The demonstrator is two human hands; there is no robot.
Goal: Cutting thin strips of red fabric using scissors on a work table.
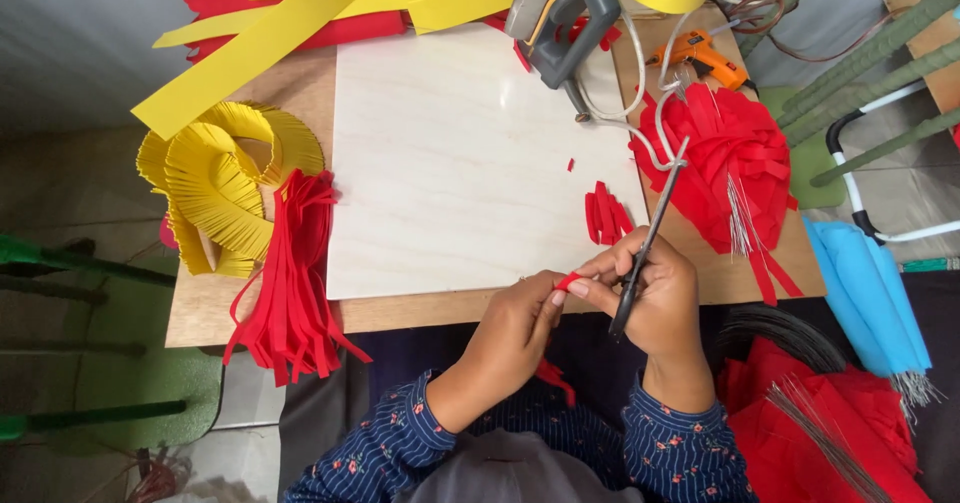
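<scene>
My left hand [515, 325] pinches a small red foam piece [567, 281] at the near edge of the wooden table [300, 88]. My right hand [655, 298] grips a pair of scissors [650, 233], blades pointing away from me, and its fingers also touch the red piece. Just beyond the hands, several cut red petals [605, 213] lie on a pale board [450, 163].
A red fringed flower [730, 163] with thin wires lies at the right. Red fringed strips [295, 263] and yellow fringed strips [215, 188] hang off the left side. Yellow bands [300, 13], two glue guns [565, 13], [705, 58], blue foam rolls [870, 293] and green stems [880, 48] surround the board.
</scene>
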